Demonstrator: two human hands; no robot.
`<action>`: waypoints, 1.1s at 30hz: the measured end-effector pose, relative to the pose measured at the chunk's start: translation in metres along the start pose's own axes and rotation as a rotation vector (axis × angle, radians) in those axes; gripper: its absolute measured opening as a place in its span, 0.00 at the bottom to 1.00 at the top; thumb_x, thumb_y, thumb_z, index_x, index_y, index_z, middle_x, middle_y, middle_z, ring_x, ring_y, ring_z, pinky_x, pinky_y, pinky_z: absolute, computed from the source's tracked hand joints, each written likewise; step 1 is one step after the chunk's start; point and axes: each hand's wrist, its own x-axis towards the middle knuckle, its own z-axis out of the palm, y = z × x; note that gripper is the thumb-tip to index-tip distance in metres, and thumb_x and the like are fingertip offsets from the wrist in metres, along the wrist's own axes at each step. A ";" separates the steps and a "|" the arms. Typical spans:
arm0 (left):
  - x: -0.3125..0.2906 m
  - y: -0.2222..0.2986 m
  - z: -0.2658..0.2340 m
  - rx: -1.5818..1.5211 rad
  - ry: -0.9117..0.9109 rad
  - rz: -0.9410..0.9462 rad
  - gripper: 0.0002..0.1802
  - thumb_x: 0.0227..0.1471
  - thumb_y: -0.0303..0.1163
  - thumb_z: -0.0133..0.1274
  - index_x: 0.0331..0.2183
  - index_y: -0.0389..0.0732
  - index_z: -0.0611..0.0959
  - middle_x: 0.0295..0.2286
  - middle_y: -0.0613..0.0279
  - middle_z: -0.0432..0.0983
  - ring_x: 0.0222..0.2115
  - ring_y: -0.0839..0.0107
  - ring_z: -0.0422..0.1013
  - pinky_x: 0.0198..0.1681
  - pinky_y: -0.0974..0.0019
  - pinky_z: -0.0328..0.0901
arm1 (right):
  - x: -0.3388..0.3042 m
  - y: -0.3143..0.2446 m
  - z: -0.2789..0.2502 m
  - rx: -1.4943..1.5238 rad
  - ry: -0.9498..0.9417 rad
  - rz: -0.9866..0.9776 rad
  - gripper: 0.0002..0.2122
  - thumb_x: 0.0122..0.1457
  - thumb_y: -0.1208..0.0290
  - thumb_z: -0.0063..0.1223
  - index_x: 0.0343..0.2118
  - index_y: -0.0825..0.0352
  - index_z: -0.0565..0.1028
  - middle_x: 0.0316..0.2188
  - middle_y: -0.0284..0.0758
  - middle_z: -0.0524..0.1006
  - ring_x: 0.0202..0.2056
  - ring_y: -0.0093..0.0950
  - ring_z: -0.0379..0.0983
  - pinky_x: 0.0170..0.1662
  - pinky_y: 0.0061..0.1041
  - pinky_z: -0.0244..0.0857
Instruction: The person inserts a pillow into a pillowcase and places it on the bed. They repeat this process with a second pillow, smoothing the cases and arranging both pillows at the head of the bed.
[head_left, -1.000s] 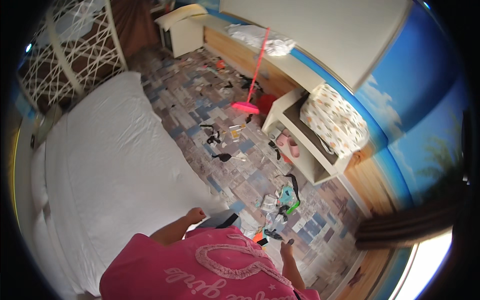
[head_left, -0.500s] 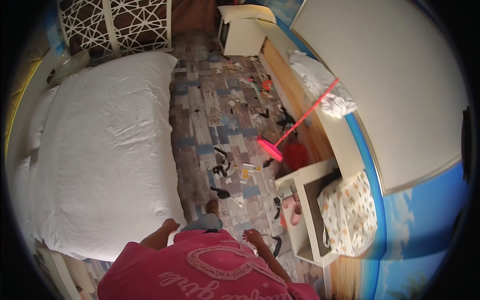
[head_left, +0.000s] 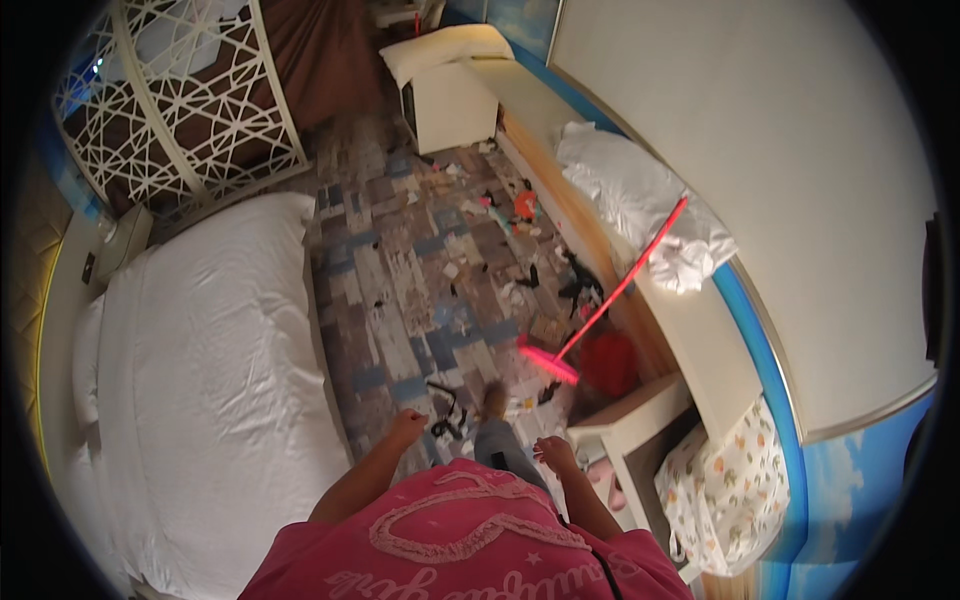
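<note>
The left hand point(head_left: 406, 426) hung right of the bed point(head_left: 210, 390), fingers point(head_left: 416, 419) curled, contents unclear. The right hand point(head_left: 556, 455) hung empty, fingers loosely parted.

Bed point(head_left: 205, 400) along left; lattice screen point(head_left: 190, 110) beyond its far end. Floor point(head_left: 375, 335) runs between bed and long ledge point(head_left: 718, 325) on right. Litter point(head_left: 525, 205) scattered over floor, mostly toward ledge. Cabinet point(head_left: 455, 112) at far end, pillow point(head_left: 447, 50) on top. Bundled sheet point(head_left: 620, 180) on ledge. Broom head point(head_left: 549, 366) on floor before ledge. Shelf unit point(head_left: 632, 408) near right, bag point(head_left: 735, 485) on top, slippers inside. Left hand point(head_left: 406, 426) between bed and right hand point(head_left: 556, 453); right hand just left of shelf unit.
</note>
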 end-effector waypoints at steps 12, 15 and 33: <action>0.176 0.216 -0.055 -0.517 -0.007 0.021 0.15 0.55 0.40 0.56 0.35 0.37 0.76 0.26 0.57 0.76 0.24 0.70 0.74 0.26 0.65 0.69 | 0.279 -0.259 -0.070 -0.349 0.014 -0.436 0.13 0.59 0.64 0.50 0.30 0.71 0.77 0.24 0.35 0.78 0.29 0.26 0.76 0.34 0.26 0.69; 0.230 0.237 -0.073 -0.488 0.035 -0.067 0.13 0.56 0.37 0.55 0.35 0.36 0.76 0.27 0.54 0.76 0.25 0.67 0.74 0.27 0.64 0.70 | 0.339 -0.305 -0.059 -0.354 -0.046 -0.599 0.13 0.57 0.61 0.52 0.33 0.69 0.76 0.28 0.42 0.79 0.33 0.34 0.77 0.37 0.32 0.68; 0.578 0.670 -0.113 -0.249 -0.390 0.437 0.12 0.57 0.37 0.53 0.30 0.37 0.76 0.22 0.66 0.73 0.23 0.76 0.69 0.26 0.71 0.64 | 0.505 -0.627 -0.072 -0.653 0.845 -0.669 0.18 0.46 0.68 0.62 0.42 0.62 0.74 0.53 0.40 0.67 0.59 0.45 0.57 0.59 0.46 0.51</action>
